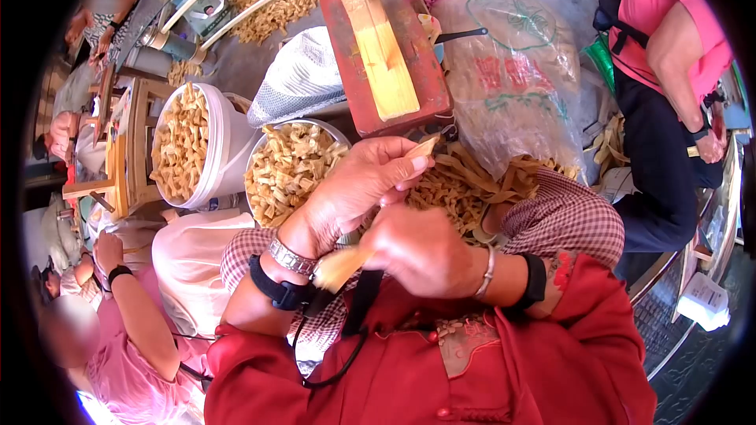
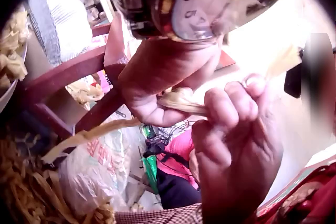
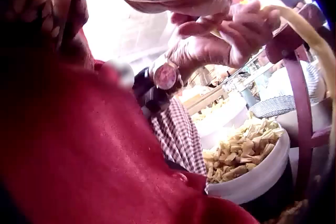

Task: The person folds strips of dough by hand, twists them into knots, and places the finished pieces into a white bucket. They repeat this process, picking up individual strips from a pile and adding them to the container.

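A tan strip (image 1: 424,147) is pinched between the thumb and index finger of my left hand (image 1: 346,189). My right hand (image 1: 421,252), blurred, has its fingers curled round the same material just below, and a pale frayed end (image 1: 340,269) sticks out on its wrist side. In the left wrist view a knotted part of the strip (image 2: 181,99) lies between my left hand (image 2: 168,77) and my right hand (image 2: 236,124), and a long tail (image 2: 86,136) hangs from the left fingers. The right wrist view shows that strip (image 3: 307,32) beyond the left fingers.
A red bench (image 1: 335,31) ahead carries a yellow wooden block (image 1: 382,59). To the left stand a bucket (image 1: 224,142) and a tub (image 1: 335,132) of knotted pieces. Loose strips (image 1: 465,181) lie near my knees beside a plastic sack (image 1: 512,71). People sit on both sides.
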Available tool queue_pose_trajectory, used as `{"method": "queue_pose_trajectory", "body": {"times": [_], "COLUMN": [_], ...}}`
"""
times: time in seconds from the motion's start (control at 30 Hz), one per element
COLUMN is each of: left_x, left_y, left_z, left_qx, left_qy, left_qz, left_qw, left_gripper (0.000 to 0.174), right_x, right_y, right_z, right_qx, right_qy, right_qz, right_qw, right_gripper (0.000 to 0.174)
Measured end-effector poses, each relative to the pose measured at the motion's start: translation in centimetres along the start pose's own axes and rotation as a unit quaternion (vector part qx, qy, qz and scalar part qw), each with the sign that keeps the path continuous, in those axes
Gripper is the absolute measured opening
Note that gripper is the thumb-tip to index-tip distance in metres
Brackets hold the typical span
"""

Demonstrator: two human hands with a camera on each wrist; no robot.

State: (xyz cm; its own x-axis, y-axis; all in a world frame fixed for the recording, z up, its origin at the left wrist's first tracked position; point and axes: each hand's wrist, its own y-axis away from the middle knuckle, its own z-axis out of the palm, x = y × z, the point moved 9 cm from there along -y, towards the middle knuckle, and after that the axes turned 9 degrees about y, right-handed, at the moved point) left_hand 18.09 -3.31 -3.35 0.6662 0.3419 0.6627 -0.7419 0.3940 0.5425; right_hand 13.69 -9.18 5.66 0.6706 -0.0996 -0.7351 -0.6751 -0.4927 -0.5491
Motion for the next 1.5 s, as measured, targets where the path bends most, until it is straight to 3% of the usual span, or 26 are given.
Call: {"method": "queue_pose_trajectory", "body": {"times": [0.03, 0.07, 0.1, 0.17, 0.3, 0.33, 0.43, 0.47, 0.5, 0.57, 0.6, 0.67, 0.7, 0.73, 0.77, 0.8, 0.87, 0.97, 1.03, 1.1, 1.13, 1.23, 1.37, 1.4, 1.5], "left_x": [0.5, 2.0, 2.3, 2.6, 5.1, 7.1, 10.0, 9.9, 9.7, 9.5, 9.2, 9.0, 8.5, 7.6, 7.5, 7.4, 7.2, 6.4, 7.0, 7.4, 7.3, 6.5, 4.5, 4.7, 4.3], "left_y": [0.0, 0.2, 0.7, 1.2, 2.0, 3.2, 6.6, 6.8, 6.7, 6.6, 6.2, 5.1, 4.5, 3.5, 3.3, 3.1, 3.1, 3.2, 3.6, 3.5, 3.6, 3.1, 2.3, 2.4, 2.7], "left_z": [-0.3, 1.0, 0.9, 1.1, 1.1, 1.9, 5.2, 5.3, 5.4, 5.2, 4.7, 2.3, 1.0, 0.1, 0.0, 0.1, 1.0, 1.4, 1.9, 2.2, 2.6, 2.5, 1.6, 1.8, 2.8], "left_qx": [0.022, -0.059, -0.04, -0.017, 0.008, 0.038, 0.085, 0.089, 0.08, 0.062, 0.035, 0.065, 0.081, 0.024, -0.015, -0.055, -0.127, -0.072, -0.086, -0.057, -0.05, -0.042, -0.071, -0.08, -0.127], "left_qy": [-0.037, -0.121, -0.16, -0.191, -0.29, -0.408, -0.556, -0.56, -0.569, -0.586, -0.598, -0.465, -0.391, -0.199, -0.116, -0.033, 0.065, 0.052, -0.104, -0.302, -0.327, -0.295, -0.063, -0.017, 0.04], "left_qz": [0.04, 0.095, 0.099, 0.061, 0.167, 0.262, 0.487, 0.49, 0.483, 0.468, 0.454, 0.38, 0.338, 0.284, 0.269, 0.253, 0.224, 0.191, 0.246, 0.324, 0.333, 0.309, 0.171, 0.178, 0.129], "left_qw": [0.998, 0.986, 0.981, 0.98, 0.942, 0.874, 0.668, 0.662, 0.661, 0.658, 0.66, 0.797, 0.853, 0.938, 0.956, 0.965, 0.964, 0.978, 0.96, 0.895, 0.883, 0.903, 0.981, 0.981, 0.983], "left_gripper": [0.026, 0.021, 0.018, 0.014, 0.01, 0.006, 0.007, 0.011, 0.012, 0.013, 0.012, 0.009, 0.008, 0.007, 0.009, 0.012, 0.027, 0.046, 0.046, 0.043, 0.038, 0.04, 0.048, 0.05, 0.049], "right_x": [0.7, 2.4, 4.2, 6.2, 8.5, 9.2, 9.1, 9.1, 8.9, 9.0, 9.1, 8.9, 8.4, 8.0, 7.3, 7.1, 7.1, 7.4, 7.6, 8.0, 8.1, 8.4, 7.3, 8.1, 8.3], "right_y": [-0.2, -0.2, 0.1, 0.2, 0.2, 0.4, -0.7, -0.9, -1.0, -1.1, -1.1, -1.3, -1.7, -1.9, -2.3, -2.4, -2.5, -2.0, -1.7, -1.2, -0.9, -0.8, -1.8, -1.2, -0.8], "right_z": [-1.4, -2.8, -4.0, -4.5, -3.6, -3.6, -2.7, -2.5, -1.4, -1.0, -1.3, -1.8, -2.2, -2.5, -3.0, -3.3, -3.5, -3.1, -2.7, -2.2, -1.9, -1.5, -2.7, -2.3, -3.2], "right_qx": [0.043, 0.075, 0.106, 0.14, 0.138, 0.122, 0.063, 0.051, -0.02, -0.087, -0.076, -0.058, -0.026, 0.006, 0.039, -0.021, -0.037, -0.047, -0.05, -0.062, -0.069, -0.05, 0.007, 0.034, -0.015], "right_qy": [0.0, -0.007, -0.014, -0.037, -0.117, -0.096, -0.192, -0.213, -0.307, -0.289, -0.25, -0.172, -0.151, -0.131, -0.11, -0.063, -0.109, -0.181, -0.231, -0.27, -0.289, -0.265, -0.313, -0.336, -0.268], "right_qz": [0.022, 0.111, 0.2, 0.236, 0.313, 0.342, 0.386, 0.385, 0.403, 0.354, 0.351, 0.342, 0.292, 0.24, 0.187, 0.196, 0.221, 0.242, 0.247, 0.282, 0.298, 0.311, 0.261, 0.267, 0.299], "right_qw": [0.999, 0.991, 0.974, 0.961, 0.932, 0.927, 0.9, 0.897, 0.862, 0.885, 0.899, 0.922, 0.944, 0.962, 0.975, 0.978, 0.968, 0.952, 0.94, 0.919, 0.907, 0.911, 0.913, 0.903, 0.916], "right_gripper": [0.011, 0.009, 0.008, 0.012, 0.023, 0.024, 0.024, 0.022, 0.02, 0.025, 0.028, 0.033, 0.031, 0.03, 0.029, 0.025, 0.025, 0.027, 0.029, 0.027, 0.027, 0.024, 0.03, 0.034, 0.035]}}
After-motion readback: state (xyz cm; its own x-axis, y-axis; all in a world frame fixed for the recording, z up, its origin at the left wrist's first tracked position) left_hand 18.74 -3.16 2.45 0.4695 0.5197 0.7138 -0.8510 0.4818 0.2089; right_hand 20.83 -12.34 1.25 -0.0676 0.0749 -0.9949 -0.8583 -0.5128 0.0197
